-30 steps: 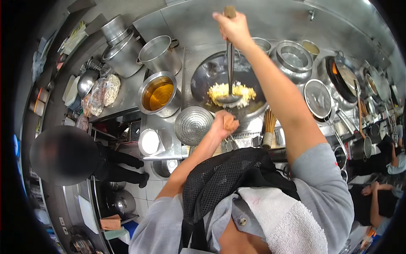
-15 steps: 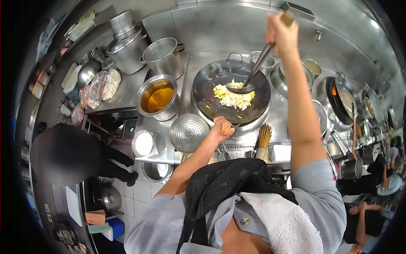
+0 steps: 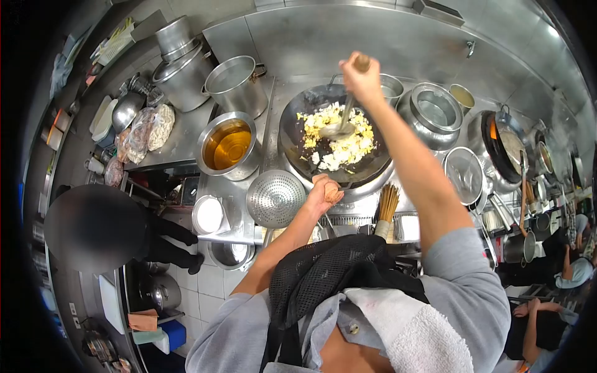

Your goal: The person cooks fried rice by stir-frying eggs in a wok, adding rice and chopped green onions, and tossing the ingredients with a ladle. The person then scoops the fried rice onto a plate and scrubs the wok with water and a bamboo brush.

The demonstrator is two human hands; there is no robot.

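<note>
A dark wok (image 3: 297, 149) sits on the burner in front of me, with white rice and yellow egg bits (image 3: 342, 155) spread over its middle. My right hand (image 3: 362, 79) is closed round the wooden-ended handle of a ladle (image 3: 339, 130), held steeply above the wok. The ladle's bowl rests in the rice and looks slightly blurred. At the wok's near edge, my left hand (image 3: 319, 196) is closed on a folded brownish cloth (image 3: 333, 191) at the wok handle. The handle itself is mostly hidden by the cloth and fingers.
Left of the wok stand a pot of amber oil (image 3: 230, 149) and a perforated strainer (image 3: 275, 199). A bamboo brush (image 3: 387, 208) lies near the front edge. Metal pots (image 3: 434, 112) and a mesh strainer (image 3: 463, 176) are to the right. A person in black (image 3: 168, 239) stands at left.
My right hand has come down and left with the ladle, whose bowl has shifted left. The rice and egg are spread wider across the wok. My left hand stays at the near edge.
</note>
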